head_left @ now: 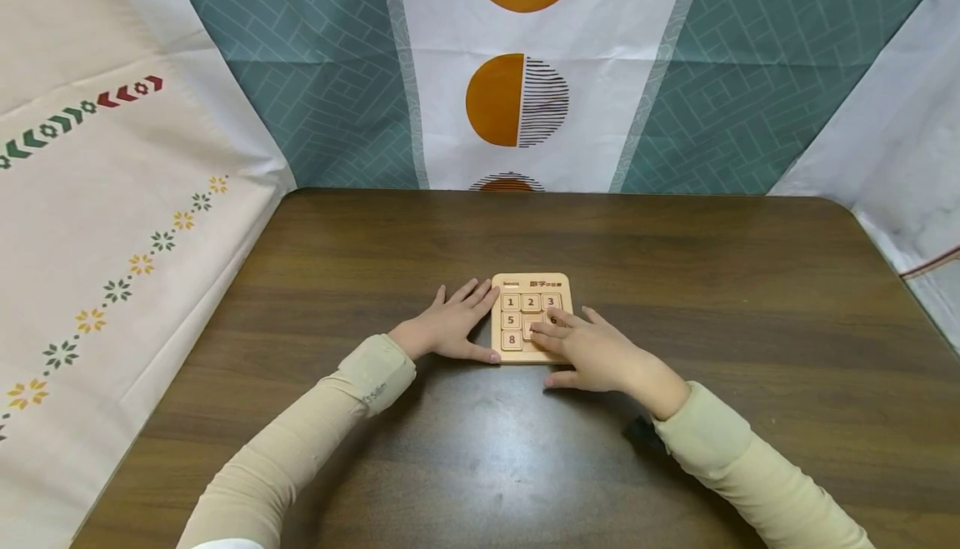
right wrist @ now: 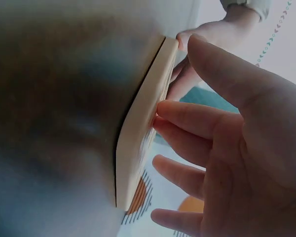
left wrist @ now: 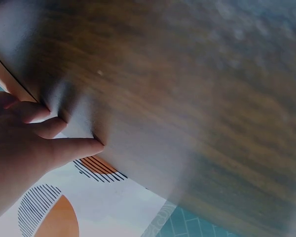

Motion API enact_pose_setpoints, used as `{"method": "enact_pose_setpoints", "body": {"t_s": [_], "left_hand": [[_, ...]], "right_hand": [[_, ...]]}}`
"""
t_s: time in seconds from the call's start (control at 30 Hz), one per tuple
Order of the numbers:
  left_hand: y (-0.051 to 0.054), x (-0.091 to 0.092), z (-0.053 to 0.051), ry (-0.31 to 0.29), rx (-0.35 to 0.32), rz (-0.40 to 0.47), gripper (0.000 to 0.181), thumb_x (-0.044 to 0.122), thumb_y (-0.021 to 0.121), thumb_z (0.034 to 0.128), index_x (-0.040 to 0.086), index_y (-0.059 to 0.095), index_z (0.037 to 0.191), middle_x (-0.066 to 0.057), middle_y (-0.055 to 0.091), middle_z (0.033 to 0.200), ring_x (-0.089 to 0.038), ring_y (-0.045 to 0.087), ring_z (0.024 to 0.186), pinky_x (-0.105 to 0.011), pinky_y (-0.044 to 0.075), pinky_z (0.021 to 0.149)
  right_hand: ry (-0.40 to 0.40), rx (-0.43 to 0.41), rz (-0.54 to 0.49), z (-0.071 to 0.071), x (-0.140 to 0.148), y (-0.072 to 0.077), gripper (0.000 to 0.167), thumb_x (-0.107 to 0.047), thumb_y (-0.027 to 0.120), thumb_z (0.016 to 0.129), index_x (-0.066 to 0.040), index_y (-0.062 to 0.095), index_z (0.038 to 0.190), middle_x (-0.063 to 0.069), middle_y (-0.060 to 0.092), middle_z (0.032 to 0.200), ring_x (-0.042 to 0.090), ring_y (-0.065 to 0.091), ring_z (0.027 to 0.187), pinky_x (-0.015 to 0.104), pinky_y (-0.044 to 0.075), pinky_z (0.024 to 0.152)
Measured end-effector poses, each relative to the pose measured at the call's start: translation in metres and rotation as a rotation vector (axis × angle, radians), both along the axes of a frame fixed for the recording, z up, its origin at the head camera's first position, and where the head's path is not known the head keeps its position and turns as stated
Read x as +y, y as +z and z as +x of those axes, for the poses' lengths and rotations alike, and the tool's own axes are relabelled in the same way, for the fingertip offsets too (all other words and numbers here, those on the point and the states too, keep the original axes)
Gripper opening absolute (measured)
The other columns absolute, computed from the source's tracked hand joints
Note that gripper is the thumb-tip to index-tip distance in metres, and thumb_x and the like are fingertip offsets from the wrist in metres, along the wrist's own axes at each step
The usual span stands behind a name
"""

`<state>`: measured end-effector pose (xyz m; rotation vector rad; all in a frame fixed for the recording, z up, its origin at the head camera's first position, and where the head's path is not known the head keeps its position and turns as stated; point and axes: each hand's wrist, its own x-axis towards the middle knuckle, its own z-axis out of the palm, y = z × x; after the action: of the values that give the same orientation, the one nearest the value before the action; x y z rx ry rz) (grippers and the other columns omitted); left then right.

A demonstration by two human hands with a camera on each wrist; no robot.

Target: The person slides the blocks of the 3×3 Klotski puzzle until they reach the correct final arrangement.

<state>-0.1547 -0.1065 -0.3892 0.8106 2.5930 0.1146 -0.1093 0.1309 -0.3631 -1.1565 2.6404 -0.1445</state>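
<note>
A small wooden number sliding puzzle (head_left: 531, 359) lies flat on the table in the head view. Tiles 1, 2 and 3 make its top row, with 5 and 8 down the left side. The tile under the right fingertips is partly covered, and the lower right of the board is hidden. My left hand (head_left: 453, 324) lies spread along the puzzle's left edge, thumb at the lower corner and a fingertip higher up. My right hand (head_left: 600, 353) reaches over from the right, its fingertips on the tiles. In the right wrist view the right thumb (right wrist: 222, 69) stands apart from the board.
The brown wooden table (head_left: 375, 241) ends at a patterned cloth (head_left: 330, 66) hung behind it. White cloth with flower motifs (head_left: 112, 299) drapes along the left side. A dark object (head_left: 643, 432) shows under the right wrist.
</note>
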Motion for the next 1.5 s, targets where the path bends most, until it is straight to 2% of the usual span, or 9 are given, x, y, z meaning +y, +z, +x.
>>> {"method": "enact_pose_setpoints", "body": {"t_s": [0.3, 0.4, 0.67, 1.17, 1.33, 1.5], "left_hand": [[-0.002, -0.002, -0.001, -0.005, 0.003, 0.007, 0.103, 0.071, 0.05, 0.0759, 0.015, 0.001, 0.148, -0.008, -0.001, 0.152, -0.025, -0.004, 0.138, -0.062, 0.006, 0.101], [-0.002, -0.002, -0.001, -0.007, 0.002, 0.008, 0.104, 0.071, 0.049, 0.0759, 0.015, 0.0, 0.148, -0.008, -0.001, 0.152, -0.025, -0.004, 0.138, -0.062, 0.006, 0.101], [0.0, -0.002, 0.0, -0.013, -0.002, 0.014, 0.104, 0.071, 0.049, 0.0757, 0.015, 0.0, 0.148, -0.008, -0.002, 0.152, -0.025, -0.004, 0.138, -0.062, 0.005, 0.101], [0.0, 0.0, -0.001, -0.001, -0.009, -0.001, 0.104, 0.071, 0.049, 0.0755, 0.015, 0.0, 0.148, -0.007, -0.002, 0.152, -0.024, -0.005, 0.138, -0.061, 0.006, 0.101], [-0.001, -0.001, -0.001, -0.002, -0.007, 0.006, 0.104, 0.071, 0.049, 0.0755, 0.015, 0.0, 0.148, -0.007, -0.002, 0.152, -0.024, -0.005, 0.138, -0.061, 0.006, 0.101], [-0.001, -0.001, -0.001, -0.009, -0.002, 0.011, 0.104, 0.071, 0.049, 0.0755, 0.015, 0.0, 0.148, -0.007, -0.002, 0.152, -0.024, -0.005, 0.138, -0.062, 0.005, 0.101]], "right_hand": [[0.039, 0.017, -0.017, 0.014, 0.003, -0.002, 0.065, -0.046, 0.061, 0.083, -0.008, 0.047, 0.134, 0.006, 0.041, 0.14, 0.03, 0.026, 0.133, 0.06, 0.021, 0.098], [0.032, 0.026, -0.033, 0.012, 0.006, -0.002, 0.064, -0.045, 0.061, 0.083, -0.008, 0.048, 0.134, 0.007, 0.042, 0.139, 0.031, 0.027, 0.132, 0.061, 0.021, 0.098], [-0.087, 0.078, 0.006, -0.002, 0.017, -0.004, 0.065, -0.046, 0.061, 0.082, -0.007, 0.049, 0.133, 0.007, 0.043, 0.138, 0.033, 0.029, 0.131, 0.063, 0.023, 0.096], [-0.06, 0.055, 0.016, -0.005, -0.005, -0.003, 0.067, -0.049, 0.06, 0.082, -0.008, 0.047, 0.134, 0.006, 0.041, 0.14, 0.031, 0.026, 0.132, 0.062, 0.021, 0.097], [-0.058, 0.071, 0.019, -0.001, -0.002, 0.0, 0.066, -0.049, 0.059, 0.083, -0.008, 0.048, 0.134, 0.006, 0.041, 0.14, 0.031, 0.027, 0.132, 0.061, 0.021, 0.097], [-0.074, 0.076, 0.032, 0.01, 0.007, 0.006, 0.06, -0.046, 0.061, 0.083, -0.006, 0.055, 0.127, 0.008, 0.047, 0.135, 0.033, 0.031, 0.13, 0.061, 0.022, 0.097]]}}
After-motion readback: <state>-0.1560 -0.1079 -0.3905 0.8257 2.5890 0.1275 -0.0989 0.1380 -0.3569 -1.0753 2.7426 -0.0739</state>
